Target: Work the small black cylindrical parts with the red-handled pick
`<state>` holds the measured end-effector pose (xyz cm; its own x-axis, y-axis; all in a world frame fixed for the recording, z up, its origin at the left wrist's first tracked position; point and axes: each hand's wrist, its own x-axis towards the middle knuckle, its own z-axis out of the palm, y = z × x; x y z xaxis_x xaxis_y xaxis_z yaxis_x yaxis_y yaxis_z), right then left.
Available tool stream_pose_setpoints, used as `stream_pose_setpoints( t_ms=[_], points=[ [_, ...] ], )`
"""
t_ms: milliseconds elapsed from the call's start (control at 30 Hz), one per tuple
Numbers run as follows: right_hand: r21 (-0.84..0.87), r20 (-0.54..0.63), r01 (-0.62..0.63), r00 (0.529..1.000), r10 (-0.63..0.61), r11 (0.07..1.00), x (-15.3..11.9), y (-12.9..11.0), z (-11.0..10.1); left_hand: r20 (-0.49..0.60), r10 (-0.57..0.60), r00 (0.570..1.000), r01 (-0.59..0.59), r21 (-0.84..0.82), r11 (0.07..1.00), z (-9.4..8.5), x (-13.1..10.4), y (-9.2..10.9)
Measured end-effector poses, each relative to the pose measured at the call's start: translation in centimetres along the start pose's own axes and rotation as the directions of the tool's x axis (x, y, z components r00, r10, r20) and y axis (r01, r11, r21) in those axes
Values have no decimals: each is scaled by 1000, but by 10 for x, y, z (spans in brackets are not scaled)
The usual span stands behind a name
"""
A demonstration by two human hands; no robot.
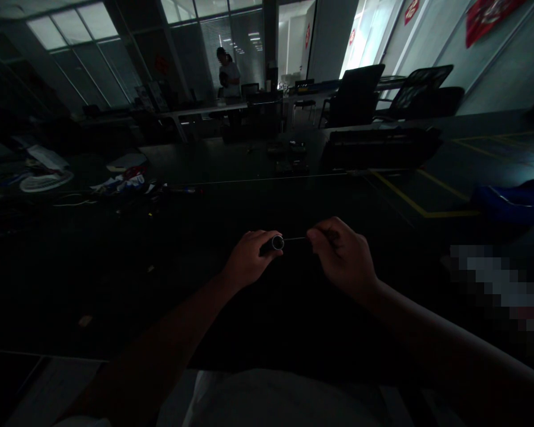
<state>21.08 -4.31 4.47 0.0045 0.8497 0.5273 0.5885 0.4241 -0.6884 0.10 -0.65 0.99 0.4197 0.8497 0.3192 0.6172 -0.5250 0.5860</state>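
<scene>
Just left of the middle, my left hand (pixel 249 259) is wrapped round a dark tube-like object (pixel 277 242) whose round, light-rimmed end faces me. A thin pale strand (pixel 295 238) runs from beside that end toward my right hand (pixel 345 256). The fingers of my right hand are pinched together at the strand's other end. Both hands are above the dark table (pixel 231 207). The room is dim, and the inside of the tube is too dark to make out.
Small items and cables (pixel 131 181) clutter the table's left. A long black object (pixel 380 148) lies toward the back right, near yellow floor lines and a blue bag (pixel 514 201). A person (pixel 231 74) stands far behind among black chairs (pixel 355 95).
</scene>
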Motion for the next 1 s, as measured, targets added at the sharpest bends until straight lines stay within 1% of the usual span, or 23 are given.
stream_pose_setpoints(
  t_ms=[200,367,533,733,1000],
  points=[
    [-40,27,-9,1000,10,999,0,-2,-1,6,-12,1000,12,9,1000,-1,0,0],
    [-23,50,7,999,-6,1000,0,-1,-1,2,-9,1000,9,0,1000,-1,0,1],
    [-32,22,5,1000,-4,999,0,0,0,1,-11,1000,11,7,1000,-1,0,1],
    [-62,26,54,998,-52,997,0,-4,-2,14,1,1000,-2,51,999,0,0,0],
    [-38,51,102,994,-100,994,-1,-3,-1,24,-15,1000,13,67,998,-1,-1,0]
  ],
)
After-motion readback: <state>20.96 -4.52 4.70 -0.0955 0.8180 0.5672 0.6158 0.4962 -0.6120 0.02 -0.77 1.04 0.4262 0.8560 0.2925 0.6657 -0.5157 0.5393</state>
